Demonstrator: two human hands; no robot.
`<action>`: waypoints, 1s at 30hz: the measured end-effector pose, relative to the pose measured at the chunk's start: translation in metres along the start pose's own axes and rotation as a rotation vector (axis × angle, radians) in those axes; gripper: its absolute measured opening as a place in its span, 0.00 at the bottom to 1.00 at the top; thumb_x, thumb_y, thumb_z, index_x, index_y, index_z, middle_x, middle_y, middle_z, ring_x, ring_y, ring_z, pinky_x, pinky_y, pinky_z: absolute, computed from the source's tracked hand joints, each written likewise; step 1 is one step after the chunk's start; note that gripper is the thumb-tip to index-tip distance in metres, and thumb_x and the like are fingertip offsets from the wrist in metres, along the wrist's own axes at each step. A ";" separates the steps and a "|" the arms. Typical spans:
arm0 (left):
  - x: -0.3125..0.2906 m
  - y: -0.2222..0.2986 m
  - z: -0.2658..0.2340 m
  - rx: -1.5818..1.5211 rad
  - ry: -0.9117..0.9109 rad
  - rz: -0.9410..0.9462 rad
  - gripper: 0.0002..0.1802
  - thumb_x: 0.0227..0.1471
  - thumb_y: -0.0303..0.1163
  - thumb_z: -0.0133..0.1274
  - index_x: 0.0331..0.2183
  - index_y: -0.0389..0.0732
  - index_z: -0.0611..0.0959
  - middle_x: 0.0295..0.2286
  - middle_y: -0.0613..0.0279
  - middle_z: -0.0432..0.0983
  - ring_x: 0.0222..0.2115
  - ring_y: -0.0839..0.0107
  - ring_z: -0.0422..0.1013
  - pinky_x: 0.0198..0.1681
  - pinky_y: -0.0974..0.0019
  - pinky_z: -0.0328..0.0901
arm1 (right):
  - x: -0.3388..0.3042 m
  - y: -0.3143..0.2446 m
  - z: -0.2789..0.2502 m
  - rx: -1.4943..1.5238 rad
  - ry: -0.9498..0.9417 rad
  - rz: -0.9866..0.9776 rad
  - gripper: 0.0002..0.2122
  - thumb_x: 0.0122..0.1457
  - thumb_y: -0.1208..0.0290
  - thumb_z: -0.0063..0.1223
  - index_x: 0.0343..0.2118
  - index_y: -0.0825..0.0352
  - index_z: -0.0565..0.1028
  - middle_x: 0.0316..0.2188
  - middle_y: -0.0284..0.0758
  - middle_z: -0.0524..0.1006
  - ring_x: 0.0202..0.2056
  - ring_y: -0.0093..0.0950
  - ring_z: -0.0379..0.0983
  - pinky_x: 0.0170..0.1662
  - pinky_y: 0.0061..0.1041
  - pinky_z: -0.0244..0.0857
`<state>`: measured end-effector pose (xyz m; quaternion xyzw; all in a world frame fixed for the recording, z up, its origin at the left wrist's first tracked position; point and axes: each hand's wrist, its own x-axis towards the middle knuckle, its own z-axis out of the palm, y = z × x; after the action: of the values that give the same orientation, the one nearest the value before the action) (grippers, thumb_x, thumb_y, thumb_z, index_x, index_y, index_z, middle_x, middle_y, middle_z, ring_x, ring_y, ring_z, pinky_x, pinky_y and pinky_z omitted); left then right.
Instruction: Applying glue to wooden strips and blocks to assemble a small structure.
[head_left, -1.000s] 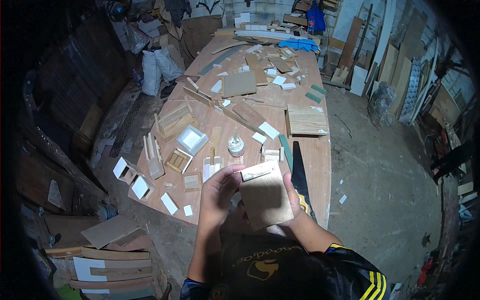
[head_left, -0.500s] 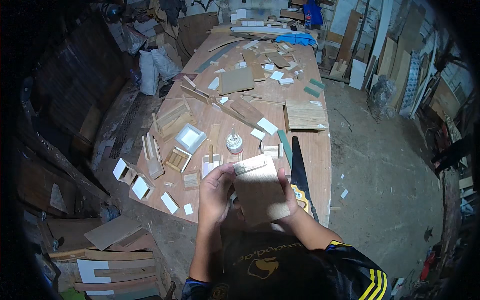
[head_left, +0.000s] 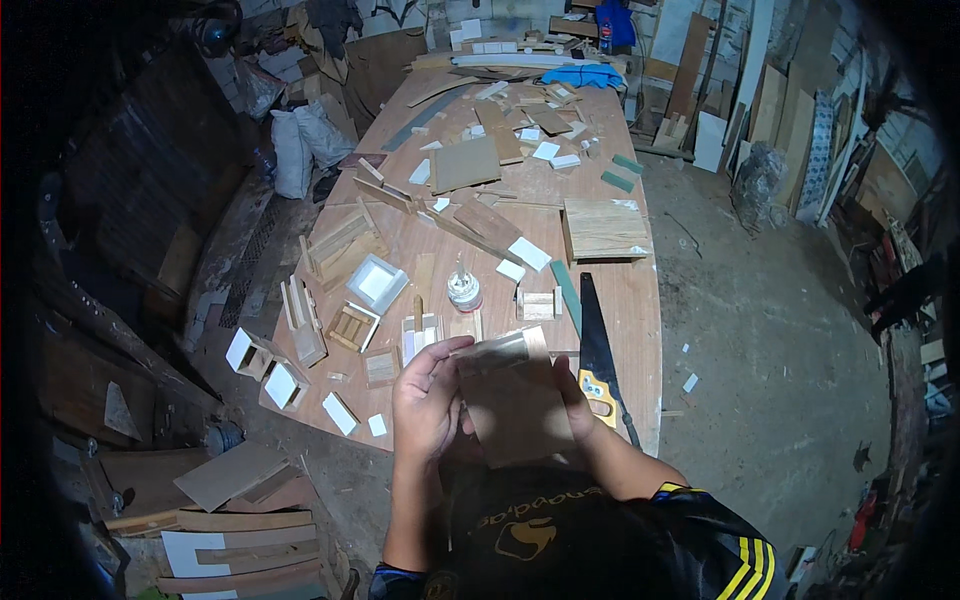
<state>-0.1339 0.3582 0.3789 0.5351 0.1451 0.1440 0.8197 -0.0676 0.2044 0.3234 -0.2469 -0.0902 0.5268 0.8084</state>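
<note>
A small rectangular wooden panel with a narrow strip along its far edge is held up in front of my chest, mostly in shadow. My left hand grips its left side, thumb near the strip's end. Along the right side, my right hand clasps the panel, its fingers mostly hidden behind. Just beyond, on the table, stands an open jar of white glue with a stick or brush in it. A handsaw with a yellow handle lies right of my right hand.
The long wooden table carries several small wooden boxes, a frame-like tray, white offcuts and a wood-grain box. Boards lean on the right wall; white sacks stand left. Scrap boards lie at lower left.
The panel has come slightly nearer my body and tilted, so its face is now darker. Both hands still hold it, and the view has shifted a little.
</note>
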 end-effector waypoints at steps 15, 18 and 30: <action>-0.011 0.014 -0.007 0.032 -0.252 0.278 0.13 0.49 0.15 0.46 0.40 0.27 0.75 0.41 0.49 0.73 0.42 0.68 0.71 0.48 0.67 0.64 | -0.016 -0.001 -0.030 -0.286 -0.182 -0.042 0.53 0.42 0.28 0.49 0.61 0.69 0.51 0.58 0.45 0.59 0.58 0.38 0.58 0.58 0.37 0.54; -0.013 0.015 -0.008 0.058 -0.264 0.266 0.14 0.48 0.15 0.47 0.41 0.26 0.74 0.41 0.49 0.73 0.42 0.67 0.71 0.49 0.67 0.64 | -0.020 -0.008 -0.019 -0.337 -0.253 -0.076 0.52 0.43 0.30 0.50 0.62 0.69 0.50 0.59 0.44 0.58 0.60 0.36 0.55 0.61 0.36 0.50; -0.019 0.024 -0.001 0.039 -0.263 0.187 0.17 0.47 0.17 0.52 0.42 0.26 0.74 0.39 0.52 0.74 0.41 0.69 0.72 0.48 0.68 0.64 | -0.023 -0.035 0.026 -0.359 -0.196 0.017 0.59 0.34 0.28 0.55 0.61 0.71 0.50 0.60 0.46 0.57 0.60 0.38 0.56 0.61 0.37 0.51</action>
<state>-0.1541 0.3613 0.4024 0.5764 -0.0110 0.1453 0.8041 -0.0602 0.1806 0.3659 -0.3353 -0.2590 0.5304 0.7342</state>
